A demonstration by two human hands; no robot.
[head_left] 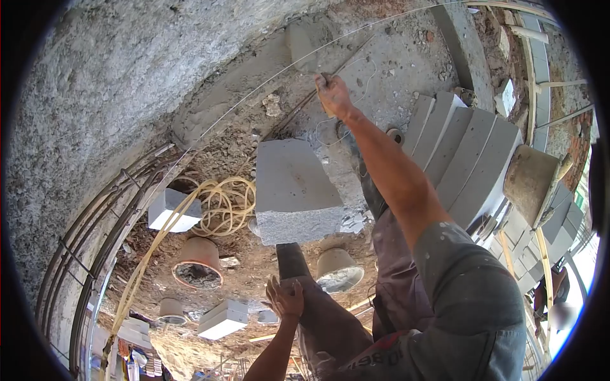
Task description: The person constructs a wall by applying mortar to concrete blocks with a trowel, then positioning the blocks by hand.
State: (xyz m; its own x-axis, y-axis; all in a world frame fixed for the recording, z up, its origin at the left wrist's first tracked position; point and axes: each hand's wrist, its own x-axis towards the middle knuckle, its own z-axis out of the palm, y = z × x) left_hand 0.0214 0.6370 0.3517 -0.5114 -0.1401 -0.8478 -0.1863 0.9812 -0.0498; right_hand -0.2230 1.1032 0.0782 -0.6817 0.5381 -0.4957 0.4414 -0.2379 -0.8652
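Observation:
My right hand (334, 96) is stretched out over the mortar-smeared ground, its fingers closed. It seems to grip a trowel (301, 47), whose flat grey blade lies against the wet mortar beyond the fist; the handle is mostly hidden. My left hand (284, 298) rests on my bent leg near the knee, fingers spread, holding nothing. Between the two hands is a large grey concrete block (297, 178), with my lower leg partly hidden behind it. A thin pale string (257, 87) runs across the view past the trowel.
Stacked grey blocks (467, 152) stand at right, beside a mortar-stained bucket (528, 178). More buckets (198, 261) (338, 270) and loose blocks (223, 319) lie lower down. Coiled yellow hose (227, 206) is left of the large block. A rebar cage (95, 260) runs along the rough wall (108, 82).

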